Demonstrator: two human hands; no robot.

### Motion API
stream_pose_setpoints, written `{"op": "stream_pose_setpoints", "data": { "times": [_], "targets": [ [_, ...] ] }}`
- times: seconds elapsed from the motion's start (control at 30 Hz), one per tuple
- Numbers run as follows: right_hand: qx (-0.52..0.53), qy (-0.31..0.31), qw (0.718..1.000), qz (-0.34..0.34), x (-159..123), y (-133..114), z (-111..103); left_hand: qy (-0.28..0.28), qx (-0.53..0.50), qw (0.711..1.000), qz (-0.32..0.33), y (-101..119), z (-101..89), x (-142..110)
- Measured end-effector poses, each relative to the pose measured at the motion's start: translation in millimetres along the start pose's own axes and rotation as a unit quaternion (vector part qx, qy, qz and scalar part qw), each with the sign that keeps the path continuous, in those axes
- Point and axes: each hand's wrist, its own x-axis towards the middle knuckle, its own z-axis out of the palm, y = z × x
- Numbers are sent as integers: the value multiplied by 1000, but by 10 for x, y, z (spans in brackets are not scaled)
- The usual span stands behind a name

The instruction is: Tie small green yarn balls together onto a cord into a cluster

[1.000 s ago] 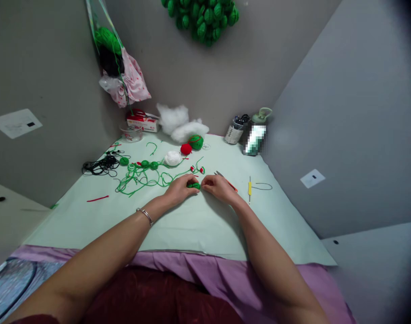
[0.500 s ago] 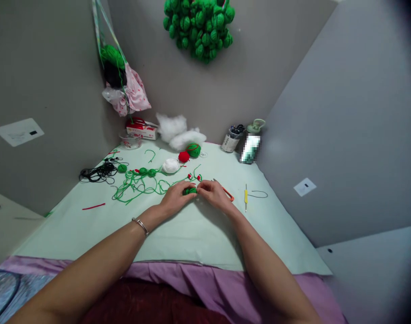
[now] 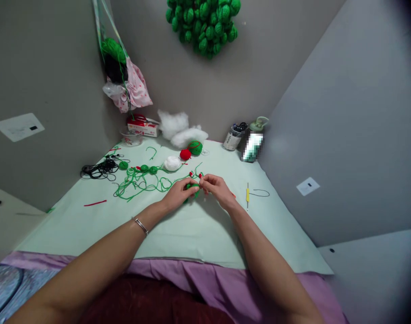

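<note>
I can read no words or numbers: print on box (image 3: 145, 129), cup (image 3: 231, 141), left wall card (image 3: 18, 127) too small, blurred.

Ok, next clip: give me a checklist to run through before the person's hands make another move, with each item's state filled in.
1. Green piece held in the left hand: ok.
2. Right hand gripping a thread: cannot tell, too small to make out.
3. Loose green yarn free of tangles: not ok, its strands loop over one another.
4. Yellow-handled tool lying apart from both hands: ok, right of the right hand.
5. Orange item fully visible: not ok, mostly hidden by the right hand.
6. White yarn ball apart from both hands: ok, beyond them.
</note>
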Motion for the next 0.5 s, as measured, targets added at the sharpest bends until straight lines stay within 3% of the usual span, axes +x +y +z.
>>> {"op": "stream_pose_setpoints", "data": {
  "times": [0.13, 0.33, 0.5],
  "targets": [
    [-9, -19, 1000, 6, -8, 30, 17, -17, -23, 999, 14, -32, -4, 9],
    [71, 112, 990, 40, 87, 33, -13, -60, -137, 987, -54, -88, -9, 60],
    [144, 50, 986, 60, 36, -13, 9, -97, -245, 956, -131, -82, -34, 53]
  ]
}}
